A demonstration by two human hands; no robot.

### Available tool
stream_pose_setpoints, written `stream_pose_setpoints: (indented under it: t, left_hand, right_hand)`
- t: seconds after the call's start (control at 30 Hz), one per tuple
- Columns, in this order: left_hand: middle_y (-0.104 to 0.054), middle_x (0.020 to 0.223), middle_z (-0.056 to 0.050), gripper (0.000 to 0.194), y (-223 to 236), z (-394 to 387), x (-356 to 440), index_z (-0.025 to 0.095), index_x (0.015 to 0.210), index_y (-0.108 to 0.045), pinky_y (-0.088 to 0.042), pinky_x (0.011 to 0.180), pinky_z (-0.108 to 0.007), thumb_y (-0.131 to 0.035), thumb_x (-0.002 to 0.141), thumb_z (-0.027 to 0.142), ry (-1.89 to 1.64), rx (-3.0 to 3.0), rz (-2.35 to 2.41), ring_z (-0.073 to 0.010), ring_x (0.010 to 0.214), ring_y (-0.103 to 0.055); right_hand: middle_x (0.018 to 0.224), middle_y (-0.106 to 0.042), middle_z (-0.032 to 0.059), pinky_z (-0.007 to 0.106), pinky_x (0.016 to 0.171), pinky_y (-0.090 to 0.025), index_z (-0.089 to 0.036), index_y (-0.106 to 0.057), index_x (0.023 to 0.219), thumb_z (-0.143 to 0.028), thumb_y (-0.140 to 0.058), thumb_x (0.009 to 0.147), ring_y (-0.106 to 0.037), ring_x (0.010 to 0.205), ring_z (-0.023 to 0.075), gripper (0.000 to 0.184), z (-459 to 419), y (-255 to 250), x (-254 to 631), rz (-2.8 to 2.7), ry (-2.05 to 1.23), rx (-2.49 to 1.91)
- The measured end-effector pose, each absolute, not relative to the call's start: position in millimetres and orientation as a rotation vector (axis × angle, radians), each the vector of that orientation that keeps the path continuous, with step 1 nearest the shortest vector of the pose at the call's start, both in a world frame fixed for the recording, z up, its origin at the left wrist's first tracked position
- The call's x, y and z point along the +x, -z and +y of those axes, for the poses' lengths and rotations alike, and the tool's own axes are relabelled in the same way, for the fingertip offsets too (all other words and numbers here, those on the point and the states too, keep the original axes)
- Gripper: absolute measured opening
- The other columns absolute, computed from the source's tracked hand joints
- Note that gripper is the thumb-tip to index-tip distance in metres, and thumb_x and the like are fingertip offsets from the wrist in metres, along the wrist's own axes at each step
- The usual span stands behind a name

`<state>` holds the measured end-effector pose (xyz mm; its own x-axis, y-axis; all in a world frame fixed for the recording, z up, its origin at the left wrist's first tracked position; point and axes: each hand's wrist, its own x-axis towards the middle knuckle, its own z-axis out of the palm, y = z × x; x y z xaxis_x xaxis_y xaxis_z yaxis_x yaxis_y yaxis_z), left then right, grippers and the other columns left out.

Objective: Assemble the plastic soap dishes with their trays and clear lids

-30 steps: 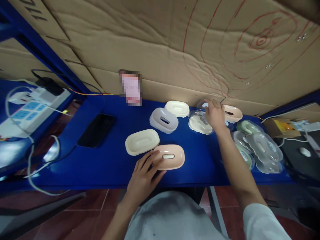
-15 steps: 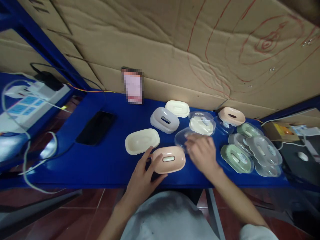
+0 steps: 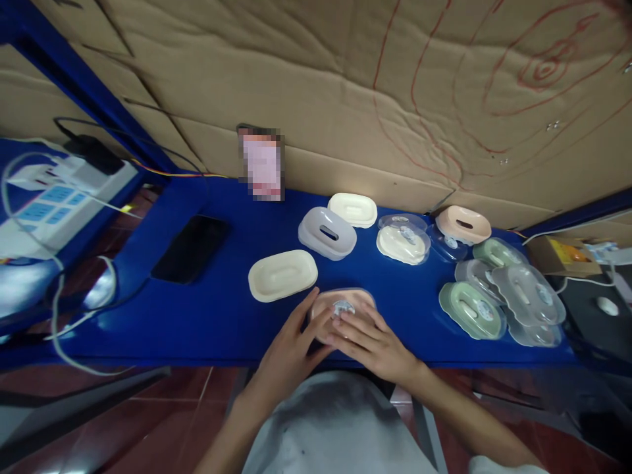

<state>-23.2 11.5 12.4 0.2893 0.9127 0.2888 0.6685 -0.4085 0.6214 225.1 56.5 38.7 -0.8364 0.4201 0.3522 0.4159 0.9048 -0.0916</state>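
A pink soap dish (image 3: 340, 301) sits near the front edge of the blue table (image 3: 222, 309), with a clear plastic lid (image 3: 342, 307) lying over it. My left hand (image 3: 289, 352) touches the dish's left side with its fingers stretched out. From the right, my right hand (image 3: 372, 342) has its fingers flat on the clear lid. A cream dish (image 3: 282, 275) lies just to the left. Further back are a grey dish (image 3: 326, 233) and a cream one (image 3: 352, 210).
More dishes and clear lids crowd the right: a cream part under a lid (image 3: 403, 242), a pink dish (image 3: 463, 224), green ones (image 3: 469, 309) and stacked clear lids (image 3: 526, 296). A black phone (image 3: 190, 248) lies left; a power strip (image 3: 44, 210) with cables beyond. Cardboard (image 3: 345, 85) backs the table.
My right hand came back from the far dishes carrying a clear lid and set it down over the pink dish. My left hand stayed at the dish's left side.
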Motion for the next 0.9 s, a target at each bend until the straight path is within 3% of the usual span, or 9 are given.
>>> stream_pose_setpoints:
  t: [0.17,0.37,0.47,0.57,0.63,0.9]
  left_hand:
    - [-0.040,0.170,-0.018,0.073,-11,14,-22,0.033,0.165,-0.035,-0.056,0.115,-0.052,-0.068,0.101,0.027,-0.888,2.206,1.395,-0.0347,0.154,-0.047]
    - [-0.036,0.171,-0.018,0.070,-8,13,-16,0.033,0.164,-0.034,-0.055,0.116,-0.051,-0.066,0.103,0.025,-0.864,2.174,1.423,-0.0338,0.157,-0.044]
    - [-0.035,0.171,-0.015,0.072,-6,10,-15,0.035,0.163,-0.035,-0.052,0.120,-0.053,-0.069,0.101,0.026,-0.890,2.132,1.429,-0.0330,0.157,-0.044]
    - [-0.035,0.171,-0.012,0.071,-5,5,-18,0.037,0.163,-0.036,-0.049,0.122,-0.053,-0.070,0.101,0.028,-0.866,2.096,1.439,-0.0315,0.157,-0.043]
    - [-0.034,0.172,-0.012,0.071,-4,2,-20,0.037,0.162,-0.038,-0.050,0.121,-0.051,-0.071,0.100,0.033,-0.847,2.084,1.438,-0.0316,0.157,-0.043]
    - [-0.036,0.171,-0.013,0.071,-6,-4,-17,0.036,0.164,-0.035,-0.050,0.121,-0.052,-0.068,0.102,0.030,-0.907,2.105,1.544,-0.0332,0.156,-0.045]
  right_hand:
    - [0.151,-0.066,0.0000,0.048,0.134,-0.033,-0.029,-0.059,0.150,-0.010,-0.055,0.107,-0.046,0.154,0.0173,0.047,52,-34,227,-2.723,0.054,-0.592]
    - [0.154,-0.063,0.0064,0.050,0.135,-0.030,-0.017,-0.058,0.152,-0.008,-0.058,0.105,-0.035,0.160,0.0225,0.048,58,-35,234,-2.669,0.018,-0.519]
    - [0.159,-0.057,0.0089,0.056,0.134,-0.027,-0.019,-0.053,0.157,-0.020,-0.067,0.104,-0.026,0.164,0.0253,0.054,65,-32,244,-2.657,-0.040,-0.570]
    - [0.168,-0.046,0.0095,0.057,0.131,-0.033,-0.023,-0.047,0.162,-0.031,-0.078,0.098,-0.017,0.166,0.0310,0.072,68,-29,252,-2.674,-0.103,-0.701]
    - [0.171,-0.042,0.0086,0.053,0.130,-0.038,-0.025,-0.043,0.165,-0.028,-0.080,0.096,-0.018,0.166,0.0321,0.078,68,-27,255,-2.671,-0.111,-0.695]
    - [0.172,-0.041,0.0092,0.054,0.130,-0.040,-0.026,-0.045,0.164,-0.026,-0.076,0.098,-0.020,0.165,0.0324,0.073,81,-26,252,-2.633,-0.249,-0.576]
